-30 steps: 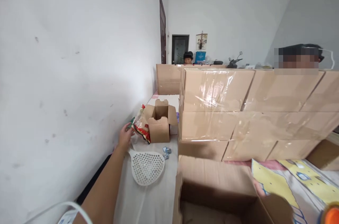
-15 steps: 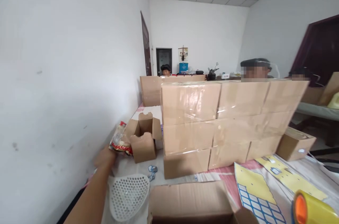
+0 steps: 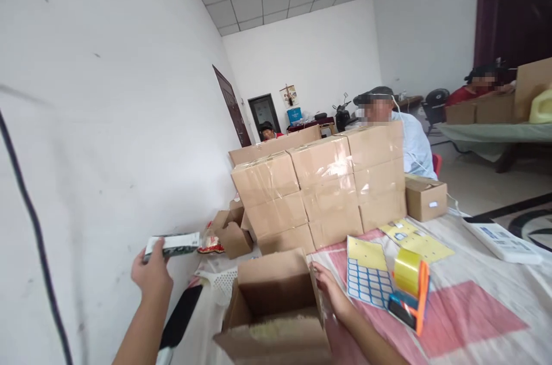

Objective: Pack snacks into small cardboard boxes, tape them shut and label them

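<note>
My left hand (image 3: 152,275) is raised near the white wall and grips a flat green and white packet (image 3: 173,244). My right hand (image 3: 330,292) rests against the right side flap of an open cardboard box (image 3: 276,296) in front of me, fingers on its edge. A red snack bag (image 3: 210,244) lies on the table just beyond the packet, next to a small open carton (image 3: 233,234).
A stack of taped cartons (image 3: 319,192) stands mid-table. A tape dispenser (image 3: 409,290), label sheets (image 3: 368,270), a white perforated scoop (image 3: 222,283) and a lone small carton (image 3: 426,198) lie around. A person in a light shirt (image 3: 413,143) sits behind the stack; others sit farther back.
The view swung right and back. My left hand left the red bag and rose with a flat packet in it. My right hand came into view on the open box's flap.
</note>
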Action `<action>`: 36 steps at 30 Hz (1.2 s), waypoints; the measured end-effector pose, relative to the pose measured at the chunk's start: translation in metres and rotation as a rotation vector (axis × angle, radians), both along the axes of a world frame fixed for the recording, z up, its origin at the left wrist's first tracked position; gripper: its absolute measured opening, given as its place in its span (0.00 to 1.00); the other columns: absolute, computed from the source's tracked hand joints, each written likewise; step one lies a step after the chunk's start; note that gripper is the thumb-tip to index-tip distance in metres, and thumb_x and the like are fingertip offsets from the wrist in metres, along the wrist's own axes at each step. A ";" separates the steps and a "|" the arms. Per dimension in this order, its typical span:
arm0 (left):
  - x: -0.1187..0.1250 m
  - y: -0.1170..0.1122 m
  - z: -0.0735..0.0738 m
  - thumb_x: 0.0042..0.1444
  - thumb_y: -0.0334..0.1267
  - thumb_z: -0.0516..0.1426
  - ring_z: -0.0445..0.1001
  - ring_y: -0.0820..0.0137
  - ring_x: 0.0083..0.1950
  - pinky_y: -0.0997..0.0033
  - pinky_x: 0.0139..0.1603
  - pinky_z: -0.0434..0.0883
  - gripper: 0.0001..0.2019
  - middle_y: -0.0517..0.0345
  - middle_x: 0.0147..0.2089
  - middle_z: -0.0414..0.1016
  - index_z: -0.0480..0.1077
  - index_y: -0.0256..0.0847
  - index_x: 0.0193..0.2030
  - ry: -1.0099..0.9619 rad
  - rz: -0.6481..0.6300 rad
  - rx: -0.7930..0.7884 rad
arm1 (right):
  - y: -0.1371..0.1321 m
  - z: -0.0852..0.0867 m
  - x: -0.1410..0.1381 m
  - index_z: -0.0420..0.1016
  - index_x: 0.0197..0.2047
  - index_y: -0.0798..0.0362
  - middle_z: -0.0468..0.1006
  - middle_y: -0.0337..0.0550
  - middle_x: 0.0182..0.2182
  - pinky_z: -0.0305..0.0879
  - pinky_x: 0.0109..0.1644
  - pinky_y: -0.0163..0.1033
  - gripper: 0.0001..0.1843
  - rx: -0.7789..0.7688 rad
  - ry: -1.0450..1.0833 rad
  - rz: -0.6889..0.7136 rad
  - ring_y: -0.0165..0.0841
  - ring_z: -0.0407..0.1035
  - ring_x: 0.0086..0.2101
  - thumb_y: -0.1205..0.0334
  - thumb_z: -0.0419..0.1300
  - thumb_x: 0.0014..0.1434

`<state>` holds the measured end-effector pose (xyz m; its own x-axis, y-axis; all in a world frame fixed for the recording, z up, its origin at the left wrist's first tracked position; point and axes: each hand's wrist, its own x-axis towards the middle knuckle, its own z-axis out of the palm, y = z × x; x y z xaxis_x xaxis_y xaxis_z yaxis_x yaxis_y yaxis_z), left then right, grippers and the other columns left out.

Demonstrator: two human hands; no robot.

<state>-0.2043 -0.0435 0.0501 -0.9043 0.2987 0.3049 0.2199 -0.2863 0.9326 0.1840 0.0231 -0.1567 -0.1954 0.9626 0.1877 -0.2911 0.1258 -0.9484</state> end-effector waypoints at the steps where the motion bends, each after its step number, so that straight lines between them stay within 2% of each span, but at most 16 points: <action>1: 0.017 -0.008 0.003 0.53 0.49 0.58 0.72 0.54 0.58 0.50 0.56 0.74 0.18 0.54 0.48 0.73 0.63 0.44 0.47 -0.074 -0.045 0.053 | -0.001 0.004 0.001 0.82 0.41 0.42 0.83 0.46 0.38 0.75 0.50 0.54 0.16 0.038 0.018 -0.002 0.48 0.78 0.43 0.48 0.57 0.55; 3: 0.049 -0.023 0.002 0.58 0.49 0.53 0.76 0.59 0.53 0.57 0.51 0.78 0.12 0.56 0.43 0.75 0.63 0.45 0.42 -0.183 -0.125 0.136 | -0.005 0.013 0.007 0.79 0.42 0.44 0.82 0.46 0.37 0.74 0.49 0.52 0.16 0.124 0.039 -0.033 0.47 0.78 0.42 0.46 0.57 0.57; 6: 0.095 -0.047 -0.007 0.59 0.47 0.54 0.77 0.61 0.55 0.61 0.55 0.78 0.09 0.57 0.41 0.77 0.65 0.45 0.39 -0.314 -0.268 0.236 | -0.017 0.035 0.026 0.74 0.44 0.45 0.80 0.46 0.40 0.73 0.49 0.49 0.17 0.232 0.029 -0.136 0.44 0.76 0.42 0.44 0.57 0.59; 8: 0.125 -0.063 -0.012 0.57 0.41 0.59 0.76 0.61 0.57 0.61 0.58 0.77 0.06 0.57 0.41 0.78 0.68 0.44 0.39 -0.445 -0.375 0.311 | -0.028 0.056 0.040 0.73 0.43 0.46 0.79 0.46 0.40 0.72 0.51 0.48 0.15 0.306 -0.016 -0.200 0.43 0.75 0.43 0.45 0.58 0.60; 11: 0.161 -0.087 -0.015 0.53 0.33 0.63 0.75 0.59 0.59 0.57 0.60 0.76 0.08 0.56 0.43 0.80 0.71 0.43 0.40 -0.590 -0.518 0.344 | -0.051 0.093 0.055 0.73 0.40 0.48 0.78 0.46 0.39 0.70 0.52 0.46 0.13 0.417 -0.096 -0.220 0.42 0.74 0.44 0.48 0.57 0.62; 16: 0.192 -0.113 -0.012 0.55 0.30 0.61 0.75 0.57 0.58 0.50 0.59 0.76 0.07 0.53 0.43 0.80 0.70 0.41 0.40 -0.703 -0.556 0.313 | -0.099 0.143 0.059 0.73 0.40 0.49 0.77 0.43 0.38 0.67 0.52 0.44 0.07 0.644 -0.310 -0.064 0.38 0.72 0.43 0.58 0.55 0.65; 20: 0.206 -0.112 0.000 0.58 0.31 0.61 0.77 0.59 0.55 0.47 0.61 0.74 0.06 0.53 0.43 0.78 0.69 0.40 0.42 -0.722 -0.533 0.237 | -0.120 0.173 0.056 0.73 0.44 0.48 0.77 0.43 0.40 0.68 0.51 0.43 0.07 0.800 -0.454 0.005 0.37 0.72 0.44 0.64 0.56 0.64; 23: 0.223 -0.107 0.007 0.58 0.31 0.62 0.78 0.64 0.49 0.52 0.56 0.77 0.06 0.55 0.41 0.78 0.69 0.40 0.40 -0.686 -0.530 0.210 | -0.115 0.194 0.045 0.71 0.55 0.48 0.76 0.48 0.52 0.65 0.59 0.48 0.17 0.899 -0.565 -0.003 0.41 0.69 0.54 0.64 0.58 0.63; 25: 0.238 -0.106 0.005 0.56 0.31 0.63 0.78 0.67 0.44 0.60 0.48 0.79 0.07 0.56 0.41 0.77 0.70 0.40 0.39 -0.653 -0.558 0.191 | -0.111 0.203 0.033 0.64 0.65 0.48 0.70 0.51 0.61 0.59 0.66 0.53 0.29 0.948 -0.646 0.035 0.45 0.62 0.62 0.61 0.62 0.61; 27: 0.253 -0.109 -0.002 0.54 0.33 0.65 0.78 0.69 0.41 0.69 0.40 0.77 0.11 0.56 0.43 0.77 0.71 0.42 0.42 -0.562 -0.605 0.136 | -0.112 0.206 0.019 0.57 0.70 0.46 0.67 0.51 0.65 0.57 0.67 0.55 0.39 0.956 -0.702 0.124 0.47 0.60 0.64 0.59 0.66 0.59; 29: 0.266 -0.116 -0.010 0.52 0.39 0.67 0.77 0.71 0.41 0.76 0.36 0.74 0.17 0.57 0.46 0.76 0.71 0.44 0.47 -0.428 -0.651 0.070 | -0.120 0.205 0.008 0.55 0.72 0.45 0.68 0.49 0.65 0.62 0.65 0.54 0.41 0.937 -0.738 0.193 0.47 0.63 0.62 0.61 0.65 0.59; 32: 0.269 -0.129 -0.017 0.53 0.50 0.66 0.77 0.68 0.46 0.74 0.40 0.74 0.23 0.55 0.49 0.76 0.70 0.44 0.52 -0.193 -0.712 -0.030 | -0.132 0.202 0.002 0.57 0.69 0.47 0.71 0.49 0.61 0.67 0.59 0.51 0.37 0.885 -0.779 0.193 0.46 0.67 0.59 0.66 0.62 0.59; 34: 0.257 -0.135 -0.017 0.58 0.54 0.61 0.77 0.63 0.50 0.68 0.47 0.75 0.21 0.52 0.50 0.78 0.72 0.43 0.52 0.023 -0.714 -0.127 | -0.133 0.201 0.004 0.57 0.68 0.49 0.73 0.50 0.59 0.69 0.55 0.49 0.35 0.823 -0.781 0.160 0.46 0.69 0.56 0.65 0.61 0.59; 36: 0.235 -0.135 -0.018 0.61 0.54 0.56 0.76 0.60 0.52 0.62 0.54 0.72 0.18 0.52 0.50 0.79 0.75 0.44 0.48 0.256 -0.571 -0.281 | -0.127 0.198 0.006 0.56 0.69 0.48 0.73 0.51 0.59 0.69 0.55 0.49 0.35 0.783 -0.773 0.133 0.45 0.70 0.55 0.64 0.60 0.61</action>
